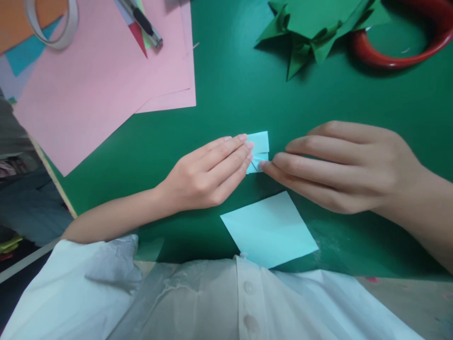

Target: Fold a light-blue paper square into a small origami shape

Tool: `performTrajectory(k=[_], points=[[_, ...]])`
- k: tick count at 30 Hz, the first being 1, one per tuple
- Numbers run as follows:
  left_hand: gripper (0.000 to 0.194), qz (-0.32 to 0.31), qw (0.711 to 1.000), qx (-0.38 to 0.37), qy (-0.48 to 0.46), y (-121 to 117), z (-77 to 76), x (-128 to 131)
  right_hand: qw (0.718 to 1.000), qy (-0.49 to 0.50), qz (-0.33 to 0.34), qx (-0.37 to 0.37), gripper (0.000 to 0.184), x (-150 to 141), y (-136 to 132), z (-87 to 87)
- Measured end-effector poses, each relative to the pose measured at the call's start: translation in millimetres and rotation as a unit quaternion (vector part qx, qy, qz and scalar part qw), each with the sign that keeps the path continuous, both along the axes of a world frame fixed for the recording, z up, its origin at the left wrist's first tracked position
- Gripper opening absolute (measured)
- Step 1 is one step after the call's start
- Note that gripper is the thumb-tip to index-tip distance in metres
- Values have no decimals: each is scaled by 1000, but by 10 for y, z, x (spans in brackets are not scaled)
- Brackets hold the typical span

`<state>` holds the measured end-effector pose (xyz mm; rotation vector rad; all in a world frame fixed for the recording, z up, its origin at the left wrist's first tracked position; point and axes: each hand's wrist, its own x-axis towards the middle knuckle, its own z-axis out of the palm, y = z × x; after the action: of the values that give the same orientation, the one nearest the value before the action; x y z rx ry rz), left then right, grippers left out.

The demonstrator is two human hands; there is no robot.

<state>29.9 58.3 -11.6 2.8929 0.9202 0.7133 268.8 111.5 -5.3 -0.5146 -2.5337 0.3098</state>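
Light-blue folded paper (259, 144), near the middle of the green table (226, 61): the left hand (205, 174) lies over its left part, fingers together; the right hand (339, 165), fingers nearly closed, touches its lower right corner. No writing is legible.

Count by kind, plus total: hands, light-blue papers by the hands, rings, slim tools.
Bare hands: 2 (left hand, right hand)
Light-blue papers: 2 (small folded piece, flat four-sided sheet)
Rings: 2 (off-white band, glossy red loop cut off by the frame)
Slim tools: 1 (black-and-silver tool)
Total: 7
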Motion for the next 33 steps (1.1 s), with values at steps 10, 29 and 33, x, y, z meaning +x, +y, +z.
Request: performTrajectory(k=[10, 29, 33], points=[[26, 2, 1000, 7, 11, -14, 1, 5, 991, 1, 27, 132, 11, 27, 8, -51], [30, 13, 999, -34, -12, -30, -19, 4, 977, -49, 43, 202, 14, -16, 1, 38], [31, 14, 999, -40, -10, -26, -17, 3, 973, -35, 46, 223, 14, -7, 38, 60]])
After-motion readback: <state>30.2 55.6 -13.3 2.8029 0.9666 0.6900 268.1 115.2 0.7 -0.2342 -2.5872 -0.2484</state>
